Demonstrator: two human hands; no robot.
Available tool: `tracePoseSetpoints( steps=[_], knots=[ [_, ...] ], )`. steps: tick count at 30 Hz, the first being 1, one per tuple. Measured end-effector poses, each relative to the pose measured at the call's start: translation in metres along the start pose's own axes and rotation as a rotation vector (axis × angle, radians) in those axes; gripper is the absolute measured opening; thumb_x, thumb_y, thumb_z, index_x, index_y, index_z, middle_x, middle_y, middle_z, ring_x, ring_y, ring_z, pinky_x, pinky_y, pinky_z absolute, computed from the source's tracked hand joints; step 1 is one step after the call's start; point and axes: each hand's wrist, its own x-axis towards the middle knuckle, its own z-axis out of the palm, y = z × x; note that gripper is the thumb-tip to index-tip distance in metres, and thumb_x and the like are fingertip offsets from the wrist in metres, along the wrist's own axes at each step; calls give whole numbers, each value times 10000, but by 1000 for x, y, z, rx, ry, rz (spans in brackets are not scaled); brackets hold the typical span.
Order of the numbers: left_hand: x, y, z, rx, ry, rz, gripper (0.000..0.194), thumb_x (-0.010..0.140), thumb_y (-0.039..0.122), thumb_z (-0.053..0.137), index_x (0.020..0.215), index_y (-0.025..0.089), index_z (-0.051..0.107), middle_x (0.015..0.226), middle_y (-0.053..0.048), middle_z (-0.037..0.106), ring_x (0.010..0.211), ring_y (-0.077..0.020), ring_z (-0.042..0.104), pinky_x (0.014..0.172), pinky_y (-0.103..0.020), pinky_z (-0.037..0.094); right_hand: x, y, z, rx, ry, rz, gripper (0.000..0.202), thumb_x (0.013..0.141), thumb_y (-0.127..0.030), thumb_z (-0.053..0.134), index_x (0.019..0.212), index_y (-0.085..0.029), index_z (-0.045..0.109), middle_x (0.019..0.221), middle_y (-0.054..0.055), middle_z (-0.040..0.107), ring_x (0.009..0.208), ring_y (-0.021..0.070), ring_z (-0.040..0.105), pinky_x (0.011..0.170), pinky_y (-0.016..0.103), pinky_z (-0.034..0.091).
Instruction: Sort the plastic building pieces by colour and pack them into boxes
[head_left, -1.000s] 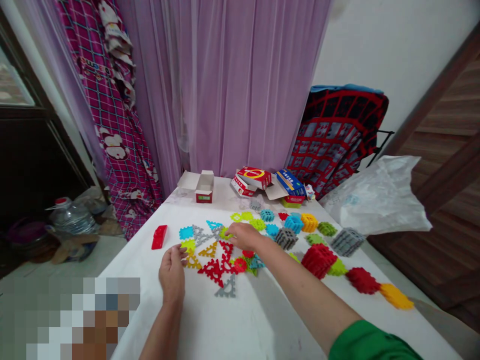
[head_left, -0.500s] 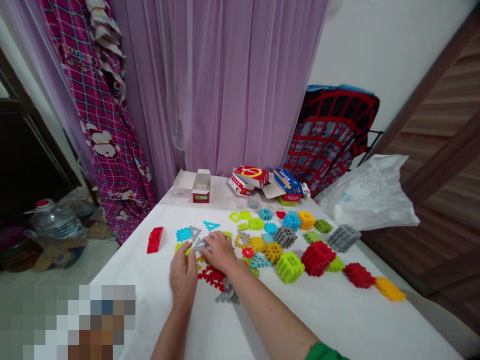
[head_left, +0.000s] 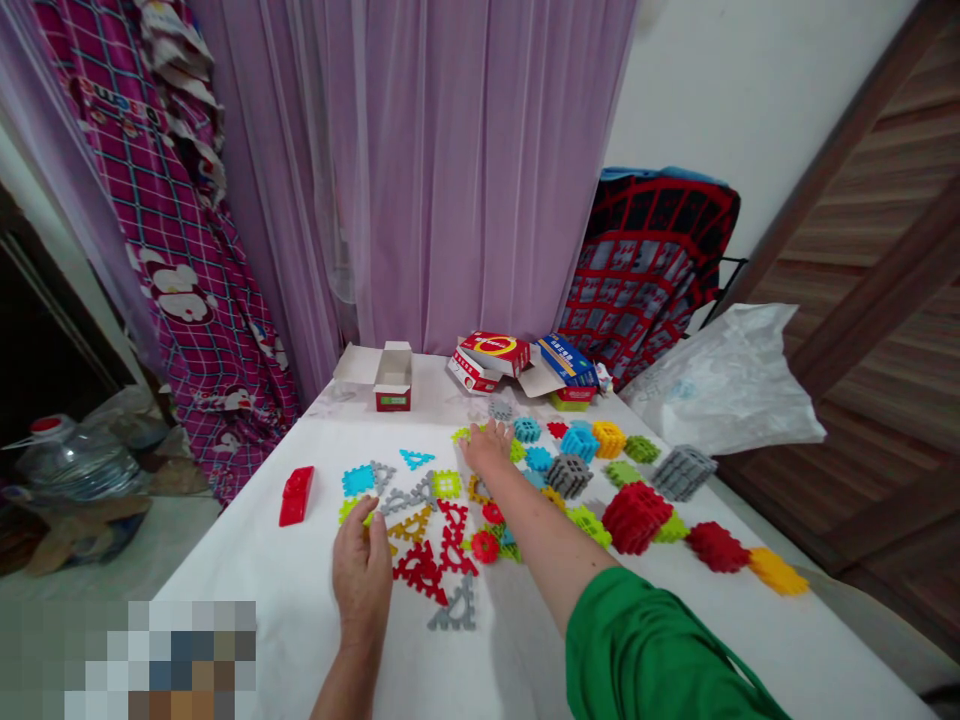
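Note:
My left hand (head_left: 362, 560) rests on the white table beside the loose flat pieces, its thumb and fingers apart and nothing seen in it. A yellow-green piece lies partly under its fingertips, near a blue square piece (head_left: 358, 480). My right hand (head_left: 489, 447) reaches over the yellow-green pieces at the back middle, fingers spread; whether it touches one is hidden. Between the hands lie grey triangles (head_left: 409, 495), a yellow-green square (head_left: 446, 485), a mustard triangle (head_left: 412, 525) and red pieces (head_left: 421, 572). A grey triangle (head_left: 456, 608) lies nearest the front.
Stacks of toothed pieces stand on the right, among them a red stack (head_left: 636, 517) and a grey stack (head_left: 570, 476). An open carton (head_left: 394, 380) and several boxes (head_left: 496, 352) sit at the back. A red object (head_left: 297, 495) lies left; a white bag (head_left: 724, 385) is right.
My right hand has moved from the grey pieces beside my left hand to the back right, over the yellow-green pieces. The pieces it covered now show. The view has shifted slightly.

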Motion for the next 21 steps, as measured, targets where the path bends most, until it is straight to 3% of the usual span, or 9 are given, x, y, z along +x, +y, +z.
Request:
tracePoseSetpoints(
  steps=[4,7,12,17,21],
  knots=[
    [0,0,0,6,-6,-2,425,885,514,433,1104,213,639,1180,-94,674,1166,-253,589,1057,-435,424,4,-7,1,-10,-65,14,506,969,-512,362,1281,-197,606,1323,179,594,1268,376,484,1089,639,129],
    [0,0,0,5,-9,-2,426,881,521,435,1105,221,638,1186,-89,672,1174,-251,586,1065,-429,418,-11,-23,1,5,-75,-69,513,976,-521,327,1239,-205,633,1275,157,630,1220,349,528,1097,612,129],
    [0,2,-1,8,-12,-8,419,879,514,434,1105,224,636,1184,-83,672,1175,-248,586,1064,-422,420,-37,-42,-8,40,-77,-213,425,973,-488,342,1255,-301,600,1246,90,653,1142,282,591,1042,527,303],
    [-1,6,-3,4,-14,-17,415,881,516,431,1096,228,639,1162,-78,677,1163,-248,592,1053,-417,431,-19,-8,-31,-28,-77,-161,420,952,-281,401,1354,-256,521,1309,136,607,1160,271,594,920,420,441],
    [-1,7,-3,-5,-16,-24,413,882,508,431,1097,224,640,1163,-79,676,1164,-248,589,1054,-422,426,4,38,-49,-159,-161,-185,485,782,-150,620,1256,-252,618,1240,132,658,1196,312,569,965,459,432]
  ],
)
